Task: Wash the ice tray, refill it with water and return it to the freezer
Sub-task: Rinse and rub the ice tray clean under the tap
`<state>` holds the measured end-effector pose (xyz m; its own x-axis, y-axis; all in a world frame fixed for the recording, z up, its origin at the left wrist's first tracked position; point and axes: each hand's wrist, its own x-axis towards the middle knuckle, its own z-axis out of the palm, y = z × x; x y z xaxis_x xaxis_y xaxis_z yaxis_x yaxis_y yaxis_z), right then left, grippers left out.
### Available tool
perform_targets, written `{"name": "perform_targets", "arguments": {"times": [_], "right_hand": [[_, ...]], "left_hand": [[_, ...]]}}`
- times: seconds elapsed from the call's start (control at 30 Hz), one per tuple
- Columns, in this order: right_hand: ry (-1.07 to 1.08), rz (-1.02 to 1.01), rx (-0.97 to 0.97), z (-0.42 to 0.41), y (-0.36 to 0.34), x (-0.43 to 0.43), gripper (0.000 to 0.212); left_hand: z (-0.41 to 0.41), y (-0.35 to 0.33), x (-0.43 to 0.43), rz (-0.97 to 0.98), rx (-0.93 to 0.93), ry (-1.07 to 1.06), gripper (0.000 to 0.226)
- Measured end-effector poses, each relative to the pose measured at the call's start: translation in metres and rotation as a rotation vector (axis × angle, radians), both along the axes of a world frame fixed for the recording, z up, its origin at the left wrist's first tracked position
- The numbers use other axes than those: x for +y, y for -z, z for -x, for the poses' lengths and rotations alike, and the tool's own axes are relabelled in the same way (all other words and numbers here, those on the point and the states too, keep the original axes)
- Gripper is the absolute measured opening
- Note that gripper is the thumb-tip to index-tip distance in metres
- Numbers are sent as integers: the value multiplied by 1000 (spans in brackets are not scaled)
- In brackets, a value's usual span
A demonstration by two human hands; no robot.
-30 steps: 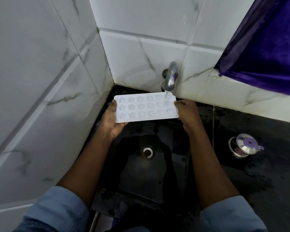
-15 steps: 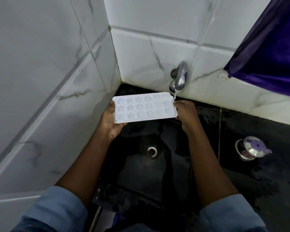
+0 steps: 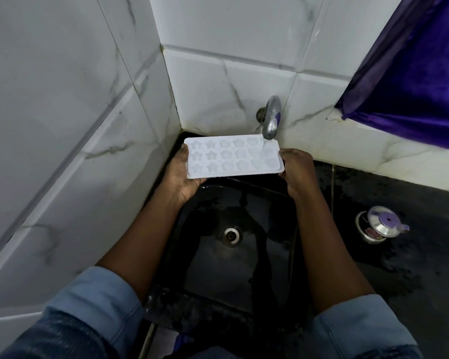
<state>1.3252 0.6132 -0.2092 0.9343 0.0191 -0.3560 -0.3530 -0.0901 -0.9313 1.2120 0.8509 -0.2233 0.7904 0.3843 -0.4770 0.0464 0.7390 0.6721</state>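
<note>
From the head camera, a white ice tray (image 3: pixel 233 156) is held cavities-up over the back of a black sink (image 3: pixel 244 275), in the corner where two marble-patterned tile walls (image 3: pixel 62 125) meet. The tray has three rows of moulds: stars toward its left end, rounder flower-like shapes in the middle, and shapes at the right end that are too pale to make out.

The left hand (image 3: pixel 182 177) cradles the tray's left short end from below, with the thumb laid along that edge. The right hand (image 3: pixel 297 169) grips the right short end, its fingers curled round the edge. Both hands hold the tray and nothing else.

The tray sits roughly level, its long side running left to right. Its far right corner lies directly under the spout of a steel wall tap (image 3: pixel 271 117). A thin stream of water (image 3: pixel 264 144) falls from the spout into the moulds at that corner. How full the cavities are cannot be told.

Below the tray the sink basin is wet and glossy, with a round metal drain (image 3: pixel 230 235) near its middle. Both forearms reach in over the basin from rolled light-blue denim sleeves (image 3: pixel 94 307).

To the right of the sink, on the wet dark counter (image 3: pixel 412 255), stands a small steel pot (image 3: pixel 379 225) with a lid that has a purple knob, well apart from the hands. A purple cloth (image 3: pixel 412 73) hangs at the upper right, its lower edge draped over the tiled ledge.
</note>
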Motion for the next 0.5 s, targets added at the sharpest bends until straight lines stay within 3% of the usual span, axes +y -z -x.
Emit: {"name": "perform_targets", "arguments": {"times": [0.5], "right_hand": [[160, 13, -55, -8, 3, -74, 18]], "left_hand": [[-51, 3, -56, 33, 29, 169, 55]]}}
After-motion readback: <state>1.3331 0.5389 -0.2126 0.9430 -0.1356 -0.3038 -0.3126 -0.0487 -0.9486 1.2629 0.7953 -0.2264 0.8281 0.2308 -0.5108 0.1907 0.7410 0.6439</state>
